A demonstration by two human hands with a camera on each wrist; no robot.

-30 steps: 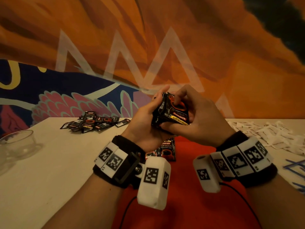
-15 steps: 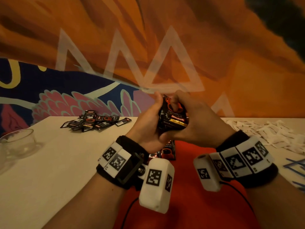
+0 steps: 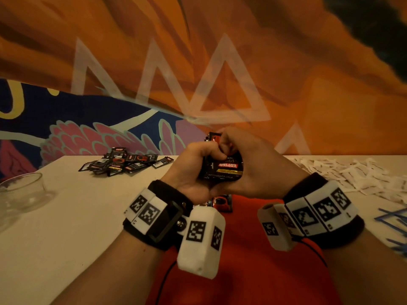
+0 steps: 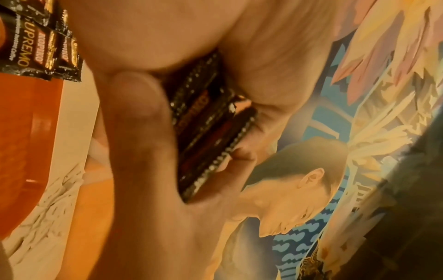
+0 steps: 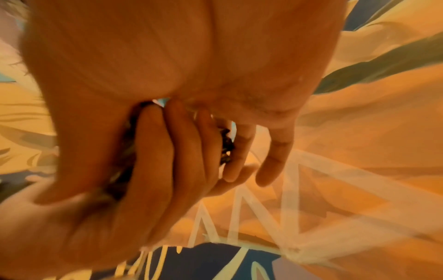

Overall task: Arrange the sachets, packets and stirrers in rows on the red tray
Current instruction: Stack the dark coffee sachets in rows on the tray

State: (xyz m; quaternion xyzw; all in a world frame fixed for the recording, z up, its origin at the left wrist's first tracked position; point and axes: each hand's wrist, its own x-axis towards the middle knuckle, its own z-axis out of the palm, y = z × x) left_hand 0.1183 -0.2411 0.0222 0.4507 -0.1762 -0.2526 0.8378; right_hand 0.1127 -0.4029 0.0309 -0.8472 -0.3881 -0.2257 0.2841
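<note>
Both hands, left hand [image 3: 193,170] and right hand [image 3: 259,166], are gripping the coffee sachets [image 3: 222,170], which they should be squaring before laying rows on the red tray [image 3: 242,260].

Head looks down; wrists close on packets [image 3: 223,170].

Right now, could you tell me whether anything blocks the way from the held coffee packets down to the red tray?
Nothing visible does. Both hands hold the stack of packets above the red tray, whose near part lies bare.
</note>
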